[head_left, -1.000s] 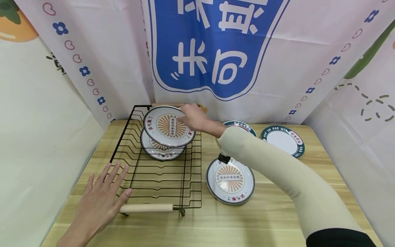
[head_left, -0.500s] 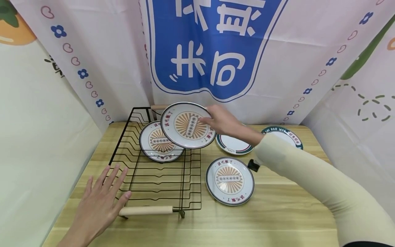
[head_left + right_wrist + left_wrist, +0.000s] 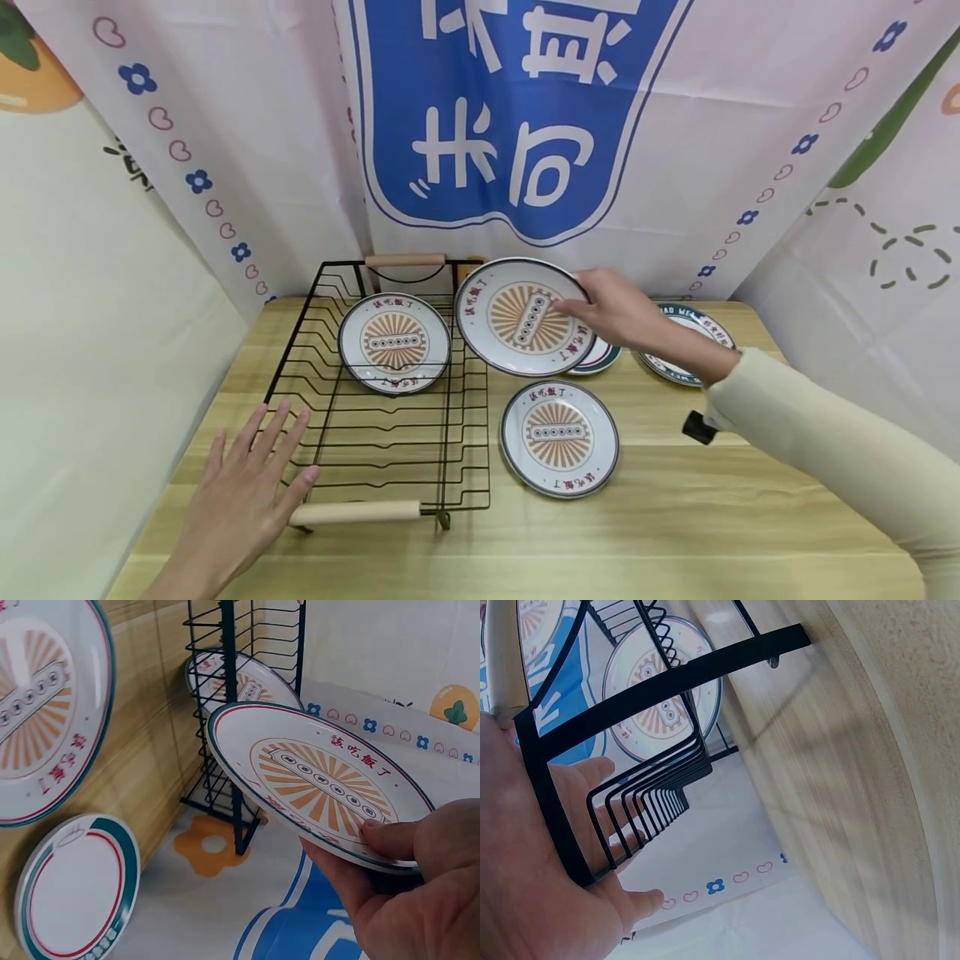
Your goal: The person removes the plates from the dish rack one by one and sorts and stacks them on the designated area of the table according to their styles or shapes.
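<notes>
My right hand pinches the rim of a white plate with an orange sunburst, thumb on its face and fingers beneath. That plate is held in the air beside the rack's right edge. In the right wrist view the right hand has the same grip. A matching plate leans in the black wire dish rack. My left hand lies with spread fingers at the rack's front left corner, by its wooden handle. The left wrist view shows the left hand against the wire frame.
Another sunburst plate lies on the wooden table right of the rack. A green-rimmed plate is partly hidden behind the held plate. A second green-rimmed plate lies farther right. Printed cloth hangs behind the table.
My right hand has moved the held plate rightward from above the rack's back, uncovering the plate standing in the rack. My left hand has stayed in place.
</notes>
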{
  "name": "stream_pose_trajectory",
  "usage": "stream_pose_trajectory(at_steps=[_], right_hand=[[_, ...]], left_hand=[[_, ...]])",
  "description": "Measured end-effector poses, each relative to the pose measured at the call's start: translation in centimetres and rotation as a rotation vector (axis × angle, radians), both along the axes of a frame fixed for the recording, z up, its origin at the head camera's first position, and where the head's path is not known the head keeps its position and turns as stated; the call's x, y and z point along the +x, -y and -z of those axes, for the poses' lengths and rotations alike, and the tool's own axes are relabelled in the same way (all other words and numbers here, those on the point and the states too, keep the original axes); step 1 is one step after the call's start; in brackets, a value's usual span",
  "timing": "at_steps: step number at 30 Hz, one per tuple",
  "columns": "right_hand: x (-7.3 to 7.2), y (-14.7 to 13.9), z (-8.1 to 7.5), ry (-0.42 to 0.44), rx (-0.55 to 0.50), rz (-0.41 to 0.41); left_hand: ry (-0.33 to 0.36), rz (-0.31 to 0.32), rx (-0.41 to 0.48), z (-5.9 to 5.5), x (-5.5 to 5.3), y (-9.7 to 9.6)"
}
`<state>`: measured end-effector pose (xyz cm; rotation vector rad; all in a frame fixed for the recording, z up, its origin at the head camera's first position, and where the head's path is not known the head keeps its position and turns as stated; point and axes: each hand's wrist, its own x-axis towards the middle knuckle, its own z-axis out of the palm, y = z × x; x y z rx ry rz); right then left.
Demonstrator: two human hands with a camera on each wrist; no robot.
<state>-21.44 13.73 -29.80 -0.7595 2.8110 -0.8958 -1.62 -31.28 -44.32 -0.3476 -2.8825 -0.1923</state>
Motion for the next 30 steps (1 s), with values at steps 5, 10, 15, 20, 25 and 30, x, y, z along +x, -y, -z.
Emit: stream_pose_trajectory(at_steps=[5,10,15,20,25,30], right_hand=[[0.8,-2.5,0.3,-0.022,0.037,0.044],[1.1,-4.7,1.7,0.013,0.064,0.064],[1.3,-6.3,3.7,0.099,0.105,0.052],[1.6,-7.1,5.7,0.207,0.150,0.041],[1.7,-7.6,7.5,0.286,0.165,0.041],[1.6,-8.0,8.9,0.349,0.151,0.056]], left_hand=[[-0.017,0.007,0.006,0.2,-0.2,0.2],[-0.016,0.005,0.004,0.1,-0.4,0.4],[-0.005,0.001,0.006,0.0,-0.4,0.3],[-0.009,-0.002,0.005,0.0,-0.3,0.3],[-0.005,-0.002,0.004,0.2,-0.3,0.3],[-0.004,-0.003,0.010,0.3,-0.1,0.2]])
